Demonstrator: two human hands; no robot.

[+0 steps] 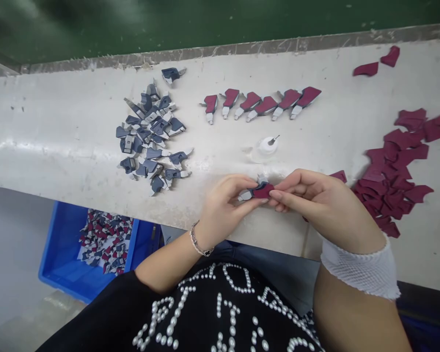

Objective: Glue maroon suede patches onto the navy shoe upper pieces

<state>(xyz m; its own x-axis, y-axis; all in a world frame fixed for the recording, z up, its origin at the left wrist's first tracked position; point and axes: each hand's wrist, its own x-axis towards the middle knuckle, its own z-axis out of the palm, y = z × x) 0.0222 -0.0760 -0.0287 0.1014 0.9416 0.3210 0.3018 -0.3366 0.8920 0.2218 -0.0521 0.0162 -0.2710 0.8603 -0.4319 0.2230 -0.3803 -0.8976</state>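
Head view: L hand [225, 201] gripping part [257, 190], R hand [311, 198] pinching its red cover [264, 191], over nr edge of desk [220, 156]. I'd flag uneven pressure as likely to skew the red cover; a careless reach could tip the bottle [267, 145]. Can't tell fit: hands hide the underside.

White bench [220, 142] | blue-grey parts [159, 127], left | maroon-topped row [267, 105] | bottle [266, 147] | maroon pieces [399, 184], right
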